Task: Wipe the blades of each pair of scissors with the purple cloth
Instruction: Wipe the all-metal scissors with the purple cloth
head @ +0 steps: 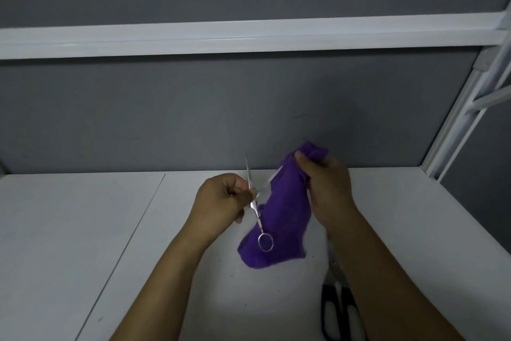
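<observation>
Fingers point(243, 193) and thumb of the left grip point(221, 199), a bare hand, are curled and pinch a pair of silver scissors point(256, 212) close to the pivot. The scissors are held up in the air with their blades parted. One thin blade points straight up beside the knuckles, and the other slants up to the right and disappears into the purple cloth point(284, 210). One round finger ring of the scissors hangs down in front of the cloth, with a small reddish mark on the shank above it. The right grip point(329, 191), also a bare hand, is closed round the cloth. It bunches the top of the cloth above its fingers and holds it over the slanted blade, while the rest hangs down in a loose fold. Whether the cloth's bottom edge touches the surface below cannot be told. Both forearms reach in over a white worktop point(69, 230), which has a dark seam running across its left part. A second pair of scissors with black handles point(329, 313) lies on the worktop, partly hidden under the right forearm. A grey wall point(193, 119) stands behind, crossed by a white rail point(249, 36), with a white frame post point(456, 133) at the right.
</observation>
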